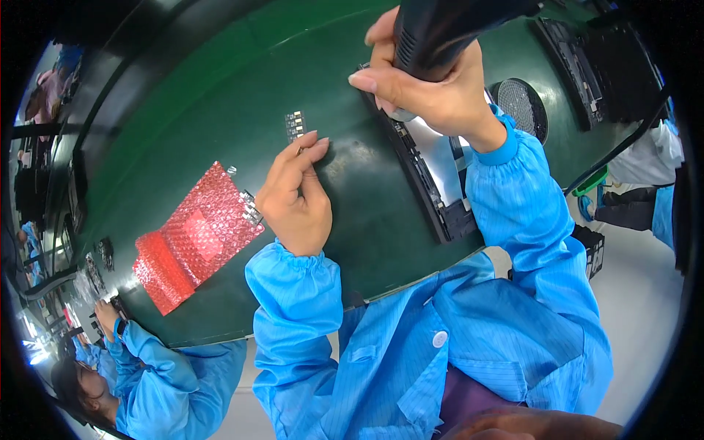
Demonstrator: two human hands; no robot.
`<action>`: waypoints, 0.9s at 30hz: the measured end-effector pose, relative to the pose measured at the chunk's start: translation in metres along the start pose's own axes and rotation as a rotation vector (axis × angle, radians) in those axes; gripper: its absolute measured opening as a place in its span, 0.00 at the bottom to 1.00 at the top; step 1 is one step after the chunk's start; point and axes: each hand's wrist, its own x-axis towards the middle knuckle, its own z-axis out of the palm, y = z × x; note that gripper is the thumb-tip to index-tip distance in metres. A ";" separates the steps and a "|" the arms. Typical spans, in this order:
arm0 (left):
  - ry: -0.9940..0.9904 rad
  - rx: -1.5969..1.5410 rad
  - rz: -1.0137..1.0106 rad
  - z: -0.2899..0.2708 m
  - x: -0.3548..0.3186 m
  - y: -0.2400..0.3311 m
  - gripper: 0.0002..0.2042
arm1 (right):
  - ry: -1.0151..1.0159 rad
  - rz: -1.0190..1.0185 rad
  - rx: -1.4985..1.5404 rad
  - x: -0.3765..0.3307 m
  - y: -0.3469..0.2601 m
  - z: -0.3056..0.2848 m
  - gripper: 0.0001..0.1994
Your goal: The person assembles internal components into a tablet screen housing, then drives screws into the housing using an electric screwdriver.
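Note:
My right hand [429, 84] grips a black power tool [440, 29] and holds it over an open dark device chassis [429, 183] lying on the green table [220, 95]. My left hand [297, 194] rests on the table with its fingers closed together, fingertips touching just below a small strip of metal parts [295, 125]. Whether it pinches anything is hidden. A red bubble-wrap bag [194, 238] lies just left of my left hand, with a small metal piece [251, 209] at its edge.
A round black mesh part [522, 106] sits right of the chassis. More dark chassis [587, 66] lie at the far right. Another person in a blue coat [147, 374] works at the lower left.

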 end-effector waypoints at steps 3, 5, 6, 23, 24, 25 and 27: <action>-0.039 0.016 0.014 0.002 -0.001 0.005 0.12 | 0.146 0.460 0.082 0.001 -0.019 0.002 0.17; -0.064 0.005 0.028 0.005 -0.003 0.008 0.13 | 0.157 0.464 0.069 -0.001 -0.019 -0.001 0.17; -0.065 0.001 0.023 0.006 -0.003 0.009 0.13 | 0.124 0.435 0.033 -0.001 -0.017 -0.003 0.17; -0.592 0.215 0.657 0.082 -0.068 0.075 0.21 | 0.529 -0.033 -0.073 0.011 -0.065 -0.059 0.15; -0.575 0.236 0.612 0.082 -0.068 0.072 0.21 | 0.593 -0.020 -0.172 0.009 -0.069 -0.064 0.14; -0.556 0.256 0.570 0.083 -0.067 0.070 0.21 | 0.600 -0.044 -0.175 0.007 -0.075 -0.066 0.14; -0.531 0.328 0.516 0.074 -0.054 0.055 0.21 | 0.672 0.018 -0.123 -0.002 -0.071 -0.063 0.13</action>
